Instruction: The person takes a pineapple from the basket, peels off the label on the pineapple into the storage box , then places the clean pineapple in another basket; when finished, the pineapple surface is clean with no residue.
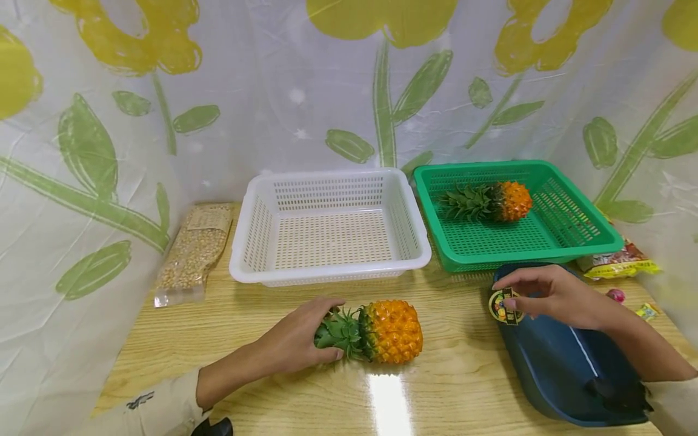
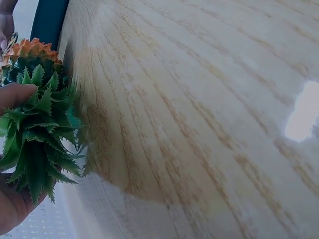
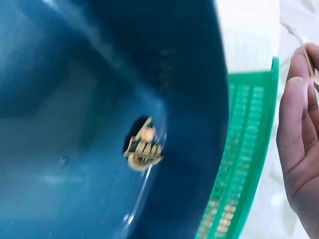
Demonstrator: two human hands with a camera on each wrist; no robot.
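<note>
My left hand [image 1: 294, 339] grips the green leafy crown of a small pineapple [image 1: 394, 332] lying on its side on the table. In the left wrist view the thumb and fingers sit around the spiky leaves [image 2: 40, 134]. Over the dark blue bin [image 1: 567, 363], my right hand [image 1: 567, 297] pinches a round black-and-gold label [image 1: 503, 306] with a fruit picture. The right wrist view shows that label edge-on between the fingers. Another such label [image 3: 143, 148] lies inside the bin.
A white basket [image 1: 329, 271] stands at the back middle. Beside it, a green basket [image 1: 523, 257] holds another pineapple [image 1: 512, 201]. A bag of corn kernels [image 1: 195, 245] lies at left. A snack bag [image 1: 624, 260] and small wrapped candies [image 1: 647, 312] lie at right.
</note>
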